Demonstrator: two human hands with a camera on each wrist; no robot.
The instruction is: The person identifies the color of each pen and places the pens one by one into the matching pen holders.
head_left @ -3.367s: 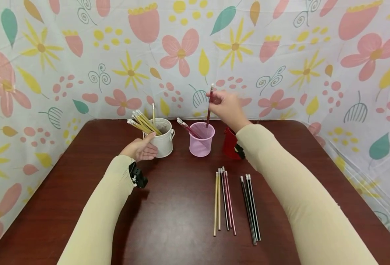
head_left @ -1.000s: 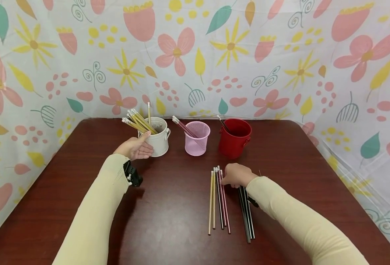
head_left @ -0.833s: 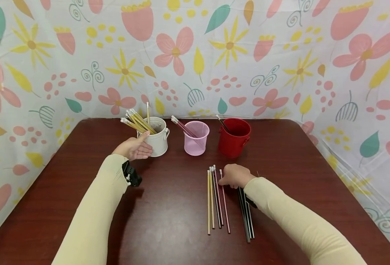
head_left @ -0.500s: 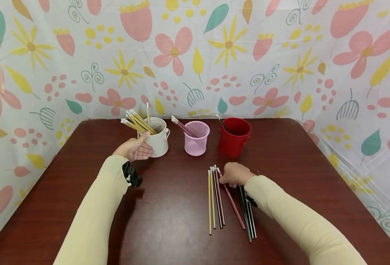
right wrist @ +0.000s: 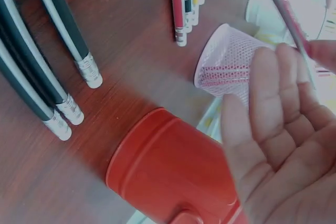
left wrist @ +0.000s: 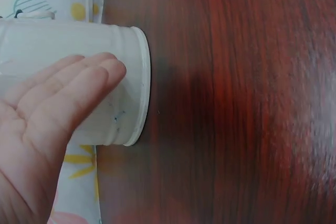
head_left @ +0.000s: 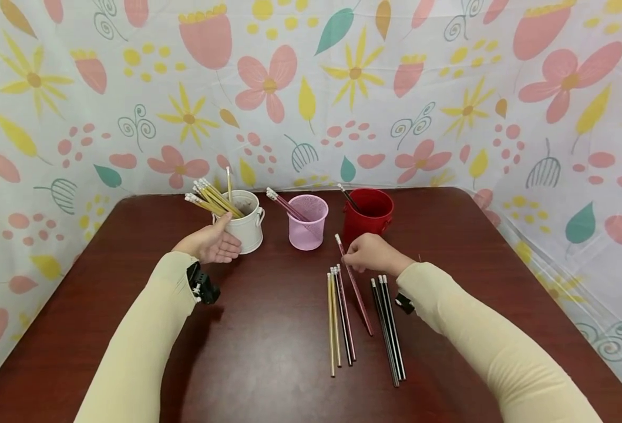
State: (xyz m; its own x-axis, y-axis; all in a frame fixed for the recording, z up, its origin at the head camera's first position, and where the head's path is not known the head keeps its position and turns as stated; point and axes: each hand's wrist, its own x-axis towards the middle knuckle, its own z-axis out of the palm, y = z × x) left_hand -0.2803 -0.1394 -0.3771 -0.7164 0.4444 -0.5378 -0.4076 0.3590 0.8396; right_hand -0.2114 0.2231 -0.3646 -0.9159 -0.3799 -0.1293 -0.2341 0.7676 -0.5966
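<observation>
My right hand (head_left: 367, 254) pinches a dark pink pencil (head_left: 354, 286) near its eraser end, which is lifted just in front of the red cup (head_left: 367, 214). The pencil's tip still points down at the table among the loose pencils. In the right wrist view the pencil (right wrist: 283, 9) crosses above my right hand's (right wrist: 278, 124) palm, held at the fingertips. My left hand (head_left: 211, 244) rests with straight fingers against the side of the white cup (head_left: 247, 228) full of gold pencils. The left wrist view shows the left hand (left wrist: 58, 103) flat on the white cup (left wrist: 128, 93).
A pink mesh cup (head_left: 308, 223) with pink pencils stands between the white and red cups. Gold, black and pink pencils (head_left: 338, 320) lie in a row on the brown table (head_left: 268, 376), with three black pencils (head_left: 390, 332) to their right. Flowered cloth walls surround the table.
My right hand came down from the pink cup to the row, slid one pink pencil out and raised its eraser end toward the cups. The left hand stayed on the white cup.
</observation>
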